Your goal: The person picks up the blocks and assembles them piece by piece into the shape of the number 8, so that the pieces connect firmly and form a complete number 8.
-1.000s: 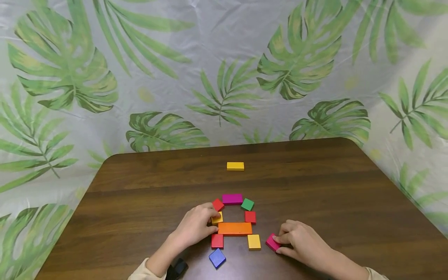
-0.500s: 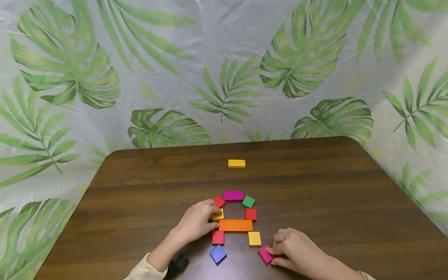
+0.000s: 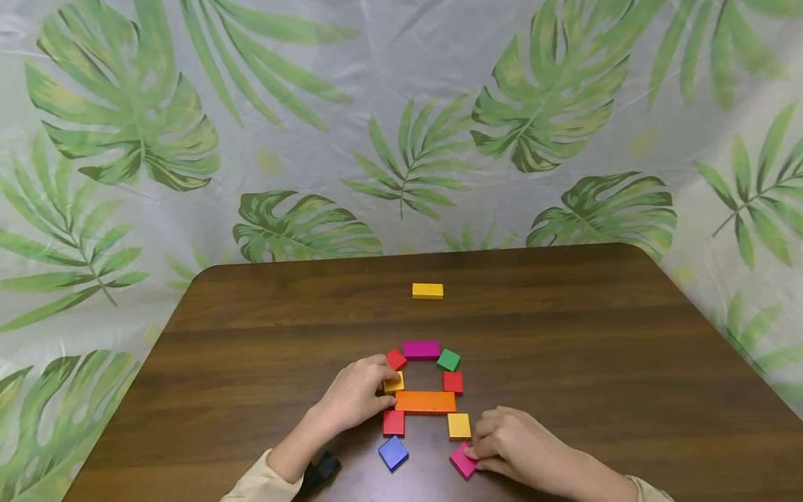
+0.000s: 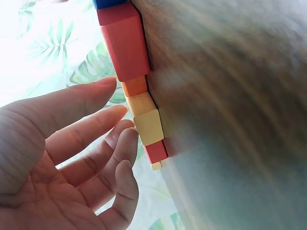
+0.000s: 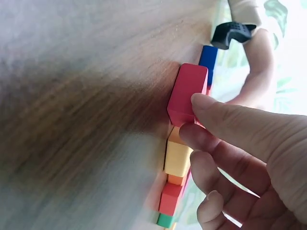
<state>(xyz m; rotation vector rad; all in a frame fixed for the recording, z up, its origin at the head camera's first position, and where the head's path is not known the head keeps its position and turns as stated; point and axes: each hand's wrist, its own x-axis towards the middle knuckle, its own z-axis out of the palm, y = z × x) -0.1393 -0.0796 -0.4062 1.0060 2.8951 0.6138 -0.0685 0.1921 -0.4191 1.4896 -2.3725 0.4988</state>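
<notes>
In the head view, a pink block (image 3: 463, 461) lies at the lower right of a ring of coloured blocks. My right hand (image 3: 523, 450) pinches it between thumb and fingers. My left hand (image 3: 354, 394) rests at the ring's left side, its fingertips at a yellow block (image 3: 394, 382) and its thumb by the left end of a long orange block (image 3: 425, 402). The left wrist view shows those fingers (image 4: 88, 153) loosely bent beside the yellow block. A red block (image 3: 394, 423) and a tilted blue block (image 3: 393, 454) sit nearer me; another yellow block (image 3: 459, 426) lies just beyond the pink one.
A purple block (image 3: 421, 350) tops the ring, flanked by a red block (image 3: 396, 360) and a green block (image 3: 448, 360). Another red block (image 3: 453, 383) sits on its right. A yellow bar (image 3: 427, 291) lies farther back on the brown table (image 3: 564, 314). A leaf-patterned cloth (image 3: 401, 125) hangs behind.
My right hand has moved the pink block left and toward me, to below the right yellow block. The left hand has stayed at the ring's left side. The head view has shifted slightly.
</notes>
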